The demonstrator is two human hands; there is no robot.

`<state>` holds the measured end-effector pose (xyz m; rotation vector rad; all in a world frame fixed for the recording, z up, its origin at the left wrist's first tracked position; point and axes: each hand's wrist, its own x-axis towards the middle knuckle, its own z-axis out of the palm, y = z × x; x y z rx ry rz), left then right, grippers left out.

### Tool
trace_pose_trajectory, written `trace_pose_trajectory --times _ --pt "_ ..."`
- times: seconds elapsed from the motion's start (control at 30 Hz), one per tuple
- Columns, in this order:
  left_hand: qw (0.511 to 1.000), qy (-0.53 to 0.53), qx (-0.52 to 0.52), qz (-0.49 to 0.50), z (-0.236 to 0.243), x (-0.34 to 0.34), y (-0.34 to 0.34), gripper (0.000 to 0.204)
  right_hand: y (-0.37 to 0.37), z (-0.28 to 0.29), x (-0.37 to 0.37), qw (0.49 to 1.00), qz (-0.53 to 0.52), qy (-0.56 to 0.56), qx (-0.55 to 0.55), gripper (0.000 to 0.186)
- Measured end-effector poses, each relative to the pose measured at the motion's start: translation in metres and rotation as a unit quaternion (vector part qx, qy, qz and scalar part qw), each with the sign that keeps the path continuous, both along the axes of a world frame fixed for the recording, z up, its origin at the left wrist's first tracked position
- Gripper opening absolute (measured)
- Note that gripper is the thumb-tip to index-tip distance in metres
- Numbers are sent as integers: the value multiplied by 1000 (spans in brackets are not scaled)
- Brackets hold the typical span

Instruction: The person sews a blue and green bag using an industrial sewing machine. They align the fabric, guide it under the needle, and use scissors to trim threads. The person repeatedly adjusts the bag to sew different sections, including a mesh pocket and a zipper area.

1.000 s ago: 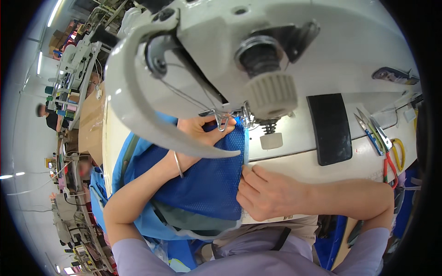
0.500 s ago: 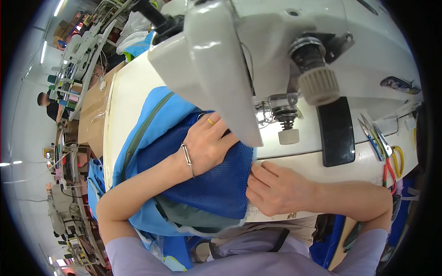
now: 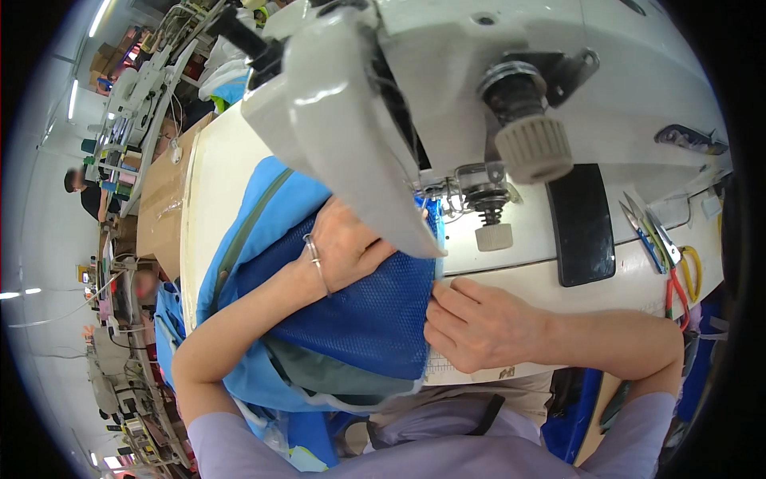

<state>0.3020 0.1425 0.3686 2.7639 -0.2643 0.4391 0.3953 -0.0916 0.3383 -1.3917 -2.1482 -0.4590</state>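
I wear lavender short sleeves (image 3: 239, 447); my forearms are bare; a thin silver bracelet (image 3: 316, 262) circles my left wrist.

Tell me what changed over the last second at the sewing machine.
The left hand pulled back from the needle area and now lies flat on the blue mesh fabric, partly hidden behind the sewing machine head. The view itself swung, so the machine sits further right in the picture. The right hand stayed pressed on the fabric's right edge at the table's front; scissors stayed at the right.
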Motion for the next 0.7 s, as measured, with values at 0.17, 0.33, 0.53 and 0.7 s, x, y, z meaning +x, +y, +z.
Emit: trace_pose_trajectory --times 0.17,0.33,0.53,0.7 --pt "982 50 -144 107 4 6 -16 17 1 1 0 1000 8 11 -1 18" --pt "956 134 -171 195 13 8 -22 16 0 -2 -1 1000 -3 19 2 17" --pt "991 31 -101 82 8 9 -20 15 2 -2 0 1000 -3 7 18 16" --pt "974 75 -187 106 8 10 -18 16 9 -7 0 996 -15 85 39 16"
